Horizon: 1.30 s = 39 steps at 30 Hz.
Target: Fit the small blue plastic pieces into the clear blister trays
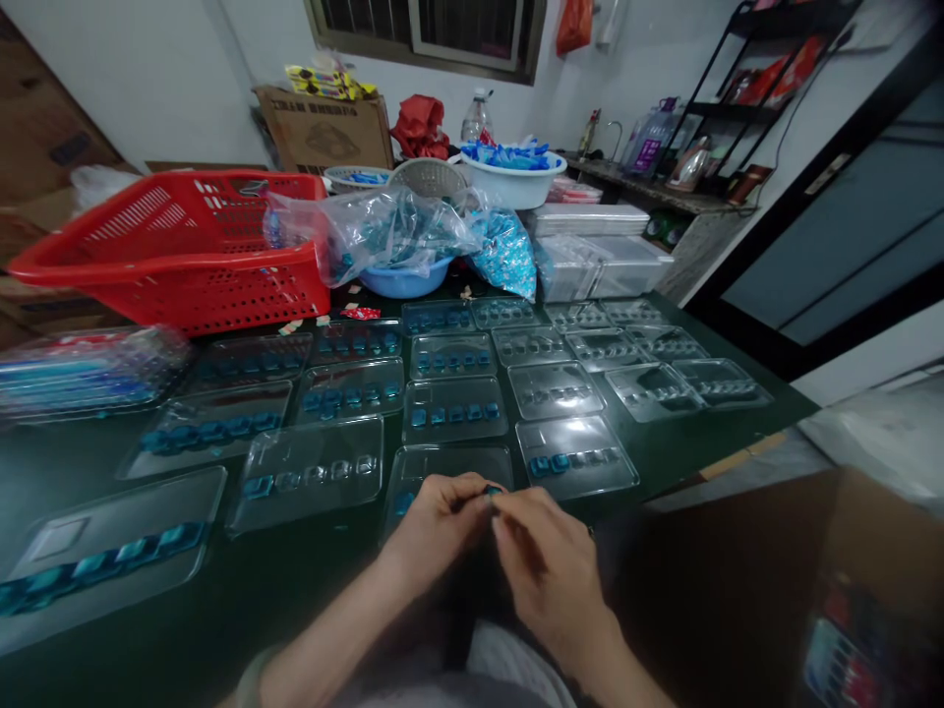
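Observation:
My left hand (435, 521) and my right hand (550, 565) meet at the near edge of a dark green table (324, 580). Their fingertips pinch together around a small blue piece (492, 490). They hover over a clear plastic blister tray (442, 467) with one blue piece in its row of pockets. To its left lies a tray (310, 472) with one blue piece in its row, and to its right a tray (575, 457) with two blue pieces. Several more clear trays (453, 359) cover the table, many with full rows of blue pieces.
A red plastic basket (184, 246) leans at the back left. Clear bags of blue pieces (398, 231) rest on a blue bowl, beside a white basin (512, 182) and stacked empty trays (590, 256). A brown cardboard box (782, 590) stands at the lower right.

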{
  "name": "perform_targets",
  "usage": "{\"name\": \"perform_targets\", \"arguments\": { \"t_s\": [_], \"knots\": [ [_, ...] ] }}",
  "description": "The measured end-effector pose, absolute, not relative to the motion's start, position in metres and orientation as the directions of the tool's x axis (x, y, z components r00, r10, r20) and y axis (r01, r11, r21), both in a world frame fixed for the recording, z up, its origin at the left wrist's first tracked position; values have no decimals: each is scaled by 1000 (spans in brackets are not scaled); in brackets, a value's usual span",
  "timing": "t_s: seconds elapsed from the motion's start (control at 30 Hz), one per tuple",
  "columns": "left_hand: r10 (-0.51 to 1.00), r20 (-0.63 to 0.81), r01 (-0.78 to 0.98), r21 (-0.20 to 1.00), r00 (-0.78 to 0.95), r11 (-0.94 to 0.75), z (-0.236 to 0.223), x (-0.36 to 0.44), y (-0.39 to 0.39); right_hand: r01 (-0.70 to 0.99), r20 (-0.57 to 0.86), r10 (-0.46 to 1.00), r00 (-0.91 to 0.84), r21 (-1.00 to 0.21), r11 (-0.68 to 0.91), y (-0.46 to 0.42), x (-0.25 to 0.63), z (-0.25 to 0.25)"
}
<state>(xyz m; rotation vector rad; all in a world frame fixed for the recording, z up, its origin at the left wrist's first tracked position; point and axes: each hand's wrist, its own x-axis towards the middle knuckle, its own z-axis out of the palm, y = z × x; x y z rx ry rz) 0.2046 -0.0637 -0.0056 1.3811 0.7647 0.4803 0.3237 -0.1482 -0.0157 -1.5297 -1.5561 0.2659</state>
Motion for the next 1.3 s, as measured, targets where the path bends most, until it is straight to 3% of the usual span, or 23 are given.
{"name": "perform_targets", "arguments": {
  "t_s": [0.07,0.13,0.27,0.4,0.5,0.6,0.67,0.73,0.8,0.93,1.3],
  "knots": [
    [635,-324,81,921,702,381,-9,207,-64,567,408,873,267,-799,200,-151,330,-11],
    [617,-359,34,880,701,473,-13,209,-66,489,358,887,291,-853,183,-152,336,-9],
    [699,-262,-26,927,665,373,-13,211,-68,375,277,928,249,-911,171,-149,340,-13],
    [772,-124,91,992,624,86,-2,216,-67,235,195,925,326,-964,121,-149,337,-20],
    [732,-83,149,988,676,-26,3,222,-68,90,112,926,361,-992,85,-153,338,-24],
    [670,-153,161,986,726,50,-1,228,-71,-16,42,933,357,-999,51,-159,348,-23],
    [629,-257,153,964,734,216,-5,231,-72,-23,2,936,353,-1000,11,-161,362,-19],
    [583,-347,103,907,735,409,-9,232,-70,72,-1,909,416,-997,-34,-159,381,-17],
    [568,-378,7,837,731,548,-12,230,-67,287,85,854,513,-955,-77,-153,404,-20],
    [599,-340,-173,752,724,636,-15,220,-60,699,256,857,446,-698,-156,-137,436,-37],
    [590,-307,-156,781,747,604,-4,212,-54,954,284,940,187,-279,-105,-131,432,-49]
  ]
}}
